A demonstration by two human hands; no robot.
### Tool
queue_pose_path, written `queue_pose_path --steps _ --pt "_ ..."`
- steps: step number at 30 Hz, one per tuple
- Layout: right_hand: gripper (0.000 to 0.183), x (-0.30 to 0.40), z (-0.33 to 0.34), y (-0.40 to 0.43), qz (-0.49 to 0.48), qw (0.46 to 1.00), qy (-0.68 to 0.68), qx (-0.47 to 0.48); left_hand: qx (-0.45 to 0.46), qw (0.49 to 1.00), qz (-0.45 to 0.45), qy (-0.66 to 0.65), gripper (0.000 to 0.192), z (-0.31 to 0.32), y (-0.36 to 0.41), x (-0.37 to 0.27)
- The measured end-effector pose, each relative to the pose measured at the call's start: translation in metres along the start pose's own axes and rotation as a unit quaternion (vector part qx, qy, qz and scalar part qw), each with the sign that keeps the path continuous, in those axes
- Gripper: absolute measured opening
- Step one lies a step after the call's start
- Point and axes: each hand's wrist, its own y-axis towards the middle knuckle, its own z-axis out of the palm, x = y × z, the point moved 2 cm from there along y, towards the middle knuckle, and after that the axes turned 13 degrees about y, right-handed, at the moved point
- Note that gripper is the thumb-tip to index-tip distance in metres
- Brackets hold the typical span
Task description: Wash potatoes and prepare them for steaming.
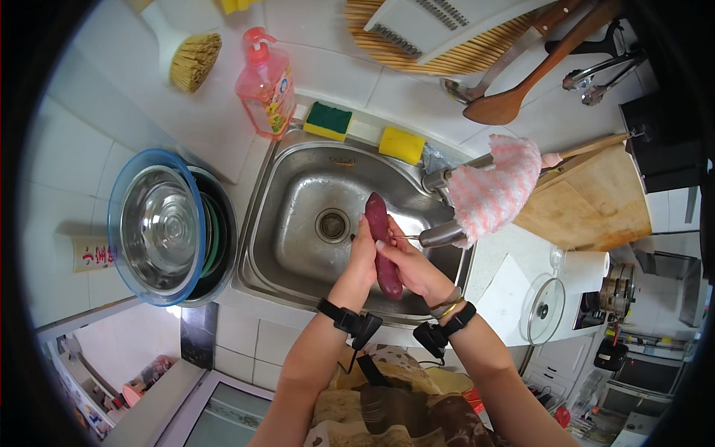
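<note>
Over the sink, a long purple-red sweet potato (387, 275) is held between both palms, pointed slightly away from me. My left hand (362, 258) closes on its left side, and my right hand (414, 262) presses it from the right with the thumb across its top. A metal faucet spout (441, 234) sits just right of my right hand, and a thin stream of water seems to run from it towards that hand. Below is a wet stainless-steel sink (296, 223) with a round drain (333, 226). My fingers' undersides are hidden.
A pink-and-white cloth (491, 187) drapes over the faucet. Two sponges (328, 120) and a pink soap bottle (267, 92) line the back rim. Stacked bowls (162, 229) stand left. At right are a wooden cutting board (592, 207) and a glass lid (546, 311); utensils hang on the wall.
</note>
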Motion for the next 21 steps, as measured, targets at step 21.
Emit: queue_pose_path --steps 21 --pt "0.049 0.007 -0.002 0.011 -0.019 0.999 -0.039 0.003 0.001 1.0 -0.005 -0.025 0.05 0.001 0.001 -0.002"
